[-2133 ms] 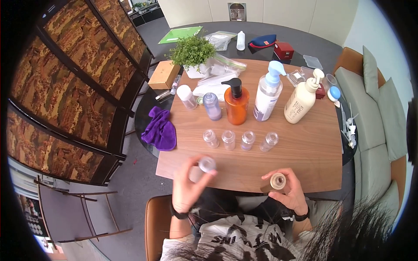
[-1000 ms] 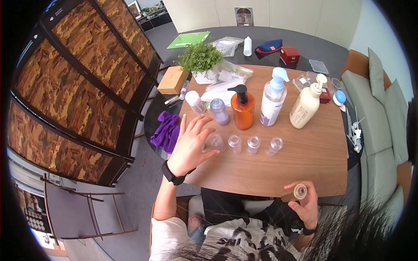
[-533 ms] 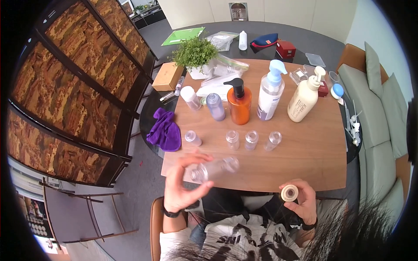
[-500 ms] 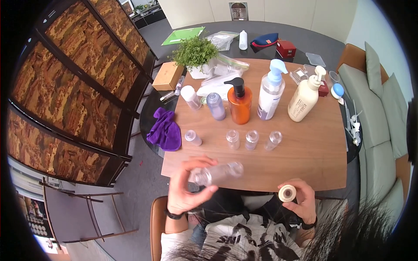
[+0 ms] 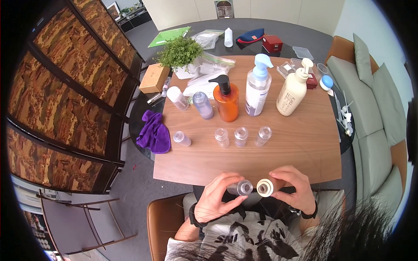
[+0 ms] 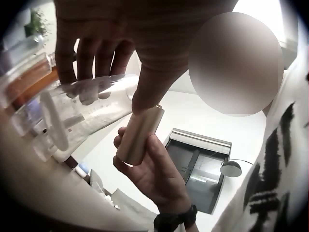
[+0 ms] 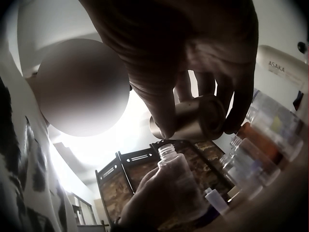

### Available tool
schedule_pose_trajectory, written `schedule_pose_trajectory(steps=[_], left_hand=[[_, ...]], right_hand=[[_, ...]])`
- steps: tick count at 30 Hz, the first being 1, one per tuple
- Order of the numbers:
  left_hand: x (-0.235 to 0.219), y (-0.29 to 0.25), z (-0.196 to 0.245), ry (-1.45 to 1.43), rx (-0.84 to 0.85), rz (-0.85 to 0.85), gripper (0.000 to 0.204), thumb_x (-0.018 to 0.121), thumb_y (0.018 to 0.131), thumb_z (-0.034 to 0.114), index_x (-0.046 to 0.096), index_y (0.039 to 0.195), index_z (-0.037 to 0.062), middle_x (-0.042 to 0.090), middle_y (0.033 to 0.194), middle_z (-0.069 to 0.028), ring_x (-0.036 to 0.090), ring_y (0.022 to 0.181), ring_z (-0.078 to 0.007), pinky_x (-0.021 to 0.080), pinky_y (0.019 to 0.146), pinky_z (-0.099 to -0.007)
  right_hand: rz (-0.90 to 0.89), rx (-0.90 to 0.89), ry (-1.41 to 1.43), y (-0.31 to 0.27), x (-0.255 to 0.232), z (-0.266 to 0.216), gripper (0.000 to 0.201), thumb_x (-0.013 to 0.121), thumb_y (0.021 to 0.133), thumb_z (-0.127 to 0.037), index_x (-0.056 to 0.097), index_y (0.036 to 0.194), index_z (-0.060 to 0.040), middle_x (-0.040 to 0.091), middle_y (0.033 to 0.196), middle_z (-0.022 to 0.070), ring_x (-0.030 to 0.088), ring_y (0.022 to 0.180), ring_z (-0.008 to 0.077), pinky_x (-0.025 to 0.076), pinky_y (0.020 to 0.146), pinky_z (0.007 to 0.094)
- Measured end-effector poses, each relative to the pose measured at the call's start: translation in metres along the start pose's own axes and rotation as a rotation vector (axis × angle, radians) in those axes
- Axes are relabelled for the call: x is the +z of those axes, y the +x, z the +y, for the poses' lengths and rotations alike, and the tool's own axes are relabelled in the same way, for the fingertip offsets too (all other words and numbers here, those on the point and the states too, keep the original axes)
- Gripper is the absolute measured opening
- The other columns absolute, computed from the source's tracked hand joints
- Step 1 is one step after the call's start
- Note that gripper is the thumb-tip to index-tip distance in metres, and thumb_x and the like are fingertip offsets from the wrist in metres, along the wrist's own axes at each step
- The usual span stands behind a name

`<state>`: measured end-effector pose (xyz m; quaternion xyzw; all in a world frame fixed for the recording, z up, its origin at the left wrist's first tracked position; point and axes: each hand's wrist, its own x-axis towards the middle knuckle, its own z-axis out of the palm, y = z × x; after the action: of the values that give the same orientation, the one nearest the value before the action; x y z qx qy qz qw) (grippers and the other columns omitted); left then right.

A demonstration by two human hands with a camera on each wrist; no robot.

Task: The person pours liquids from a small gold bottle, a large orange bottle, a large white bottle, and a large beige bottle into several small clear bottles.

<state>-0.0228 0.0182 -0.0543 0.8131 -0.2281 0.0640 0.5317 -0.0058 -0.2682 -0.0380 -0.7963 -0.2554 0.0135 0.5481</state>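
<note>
My left hand [image 5: 217,196] grips a clear plastic bottle [image 5: 244,188], its uncapped neck tipped towards the head camera. The right wrist view shows this bottle's threaded neck [image 7: 168,151]. Close beside it, my right hand [image 5: 298,188] holds a tan cylindrical container [image 6: 140,135] between thumb and fingers. Its cream rim [image 5: 261,188] surrounds a dark round opening. Both containers are over my lap at the table's near edge. Beyond them stand three uncapped clear bottles, the left one [image 5: 221,138] nearest my left hand. A small translucent bottle [image 5: 182,138] stands apart at left.
Behind stand an orange pump bottle [image 5: 226,102], a blue-topped pump bottle [image 5: 257,93], a cream pump bottle [image 5: 292,93], a bluish bottle [image 5: 203,105] and a white-capped bottle [image 5: 177,98]. A purple cloth [image 5: 153,132] lies at the left edge, a potted plant [image 5: 179,52] at the back.
My left hand has let go of the small translucent bottle at left, taken the leftmost clear bottle from the row, and brought it beside the tan container. My right hand has kept its hold.
</note>
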Motion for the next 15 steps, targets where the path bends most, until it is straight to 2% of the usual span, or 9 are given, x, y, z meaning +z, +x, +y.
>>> schedule_pose_trajectory(steps=[1,2,5,8,15], left_hand=[[0.001,0.0,0.0,0.012,0.013,0.001,0.054,0.093,0.081,0.011,0.068,0.128,0.0026,0.071,0.124,-0.0182,0.073,0.109,-0.0336,0.061,0.092,-0.0424],[0.001,0.0,0.0,0.025,0.025,0.001,0.054,0.093,0.08,0.011,0.068,0.127,0.0026,0.071,0.124,-0.0181,0.073,0.108,-0.0339,0.061,0.092,-0.0426],[0.003,0.0,0.0,0.079,0.048,-0.017,0.054,0.093,0.08,0.011,0.068,0.127,0.0031,0.071,0.123,-0.017,0.073,0.107,-0.0342,0.061,0.09,-0.0426],[0.005,0.001,0.002,0.098,0.055,-0.013,0.052,0.093,0.08,0.011,0.069,0.126,0.0029,0.072,0.121,-0.0163,0.073,0.105,-0.034,0.06,0.089,-0.0423],[0.006,0.004,0.003,0.166,0.072,-0.032,0.05,0.093,0.079,0.012,0.072,0.123,0.0015,0.072,0.119,-0.0155,0.071,0.102,-0.0339,0.059,0.087,-0.042]], right_hand=[[0.008,-0.017,-0.053,0.002,-0.003,-0.002,0.052,0.092,0.083,-0.015,0.072,0.13,-0.0043,0.072,0.126,0.0163,0.073,0.111,0.029,0.063,0.088,0.0382],[0.003,-0.068,-0.119,0.005,-0.005,-0.003,0.053,0.091,0.08,-0.012,0.072,0.13,-0.0047,0.072,0.126,0.0146,0.071,0.112,0.0327,0.06,0.093,0.0414],[-0.058,-0.064,-0.204,0.007,-0.011,-0.008,0.055,0.09,0.078,-0.01,0.072,0.13,-0.0045,0.07,0.127,0.0143,0.068,0.115,0.0358,0.057,0.095,0.0441],[-0.084,-0.099,-0.294,0.011,-0.014,-0.013,0.058,0.087,0.078,-0.006,0.071,0.133,-0.01,0.067,0.125,0.0099,0.067,0.112,0.0324,0.059,0.093,0.043],[-0.145,-0.163,-0.56,0.017,-0.025,-0.029,0.053,0.082,0.08,-0.007,0.073,0.132,-0.0131,0.066,0.124,0.0079,0.065,0.116,0.0289,0.058,0.096,0.0402]])
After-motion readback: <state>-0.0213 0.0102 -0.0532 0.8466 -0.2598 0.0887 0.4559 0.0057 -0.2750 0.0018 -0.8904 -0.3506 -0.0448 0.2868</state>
